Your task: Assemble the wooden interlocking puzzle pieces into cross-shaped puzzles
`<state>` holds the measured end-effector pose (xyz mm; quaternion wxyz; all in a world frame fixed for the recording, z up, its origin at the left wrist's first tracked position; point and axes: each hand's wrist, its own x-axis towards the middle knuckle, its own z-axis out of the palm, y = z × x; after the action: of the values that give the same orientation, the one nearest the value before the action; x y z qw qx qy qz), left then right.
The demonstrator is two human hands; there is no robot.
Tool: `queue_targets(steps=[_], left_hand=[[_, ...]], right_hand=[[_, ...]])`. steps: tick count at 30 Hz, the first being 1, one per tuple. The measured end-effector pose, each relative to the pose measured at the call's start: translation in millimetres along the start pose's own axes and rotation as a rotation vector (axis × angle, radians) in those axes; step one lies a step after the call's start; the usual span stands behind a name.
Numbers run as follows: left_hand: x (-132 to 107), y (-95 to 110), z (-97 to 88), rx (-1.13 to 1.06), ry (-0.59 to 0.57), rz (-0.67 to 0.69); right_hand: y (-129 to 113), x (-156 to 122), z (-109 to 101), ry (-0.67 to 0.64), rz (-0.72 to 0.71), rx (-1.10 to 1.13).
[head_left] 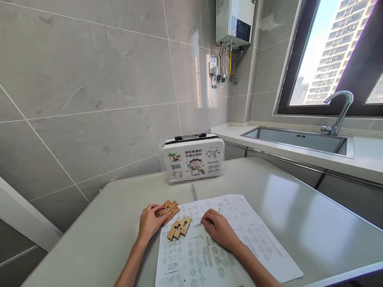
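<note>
My left hand (pixel 150 221) is closed at its fingertips on several darker brown notched wooden puzzle pieces (pixel 172 208), which lie flat together at the paper's upper left edge. The thumb presses near their lower side and partly covers them. Just to the right, a group of lighter notched wooden puzzle pieces (pixel 179 228) lies side by side on the printed instruction sheet (pixel 236 203). My right hand (pixel 218 228) rests on that sheet with its fingers curled in, right of the lighter pieces and apart from them. No object shows in it.
A white cartoon-printed case (pixel 194 159) with a black handle stands at the back of the pale table (pixel 119 223), near the tiled wall. At the right are a counter with a sink (pixel 296 137) and a tap (pixel 341 111). A water heater (pixel 235 22) hangs above.
</note>
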<state>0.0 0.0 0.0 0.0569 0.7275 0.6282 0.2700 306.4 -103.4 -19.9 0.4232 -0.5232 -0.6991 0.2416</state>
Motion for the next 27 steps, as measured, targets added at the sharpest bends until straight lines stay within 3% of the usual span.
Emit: queue_targets(steps=[12, 27], left_hand=[[-3.7, 5.2, -28.2, 0.153, -0.02, -0.129], [-9.9, 25.3, -35.9, 0.166, -0.058, -0.163]], right_hand=[[0.1, -0.2, -1.0, -0.015, 0.01, 0.007], [-0.8, -1.0, -3.6, -0.024, 0.009, 0.014]])
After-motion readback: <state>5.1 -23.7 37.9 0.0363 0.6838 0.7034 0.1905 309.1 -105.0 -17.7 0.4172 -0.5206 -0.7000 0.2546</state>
